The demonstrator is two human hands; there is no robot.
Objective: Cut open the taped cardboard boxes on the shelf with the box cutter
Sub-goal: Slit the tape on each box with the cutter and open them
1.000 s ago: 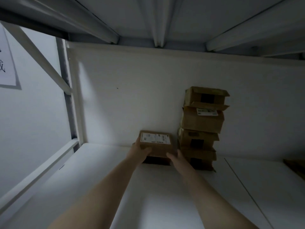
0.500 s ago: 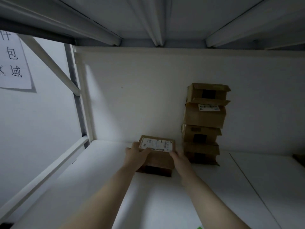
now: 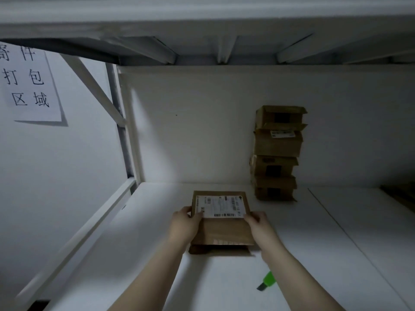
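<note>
A small brown cardboard box point(image 3: 224, 232) with a white shipping label lies on the white shelf board point(image 3: 139, 254), near its middle. My left hand point(image 3: 185, 225) grips the box's left edge, thumb on the label side. My right hand point(image 3: 258, 223) grips its right edge. A green box cutter point(image 3: 267, 281) lies on the shelf under my right forearm, partly hidden by it; neither hand touches it.
A stack of several brown boxes point(image 3: 277, 153) stands against the back wall at the right, some with loose flaps. A white metal upright point(image 3: 122, 131) frames the left side. A paper sign point(image 3: 27, 81) hangs on the left wall. Another brown item point(image 3: 402, 196) shows at the far right.
Both hands have drawn the labelled box away from the back wall and the stack, toward me. The view has tilted down and the green box cutter has come into sight.
</note>
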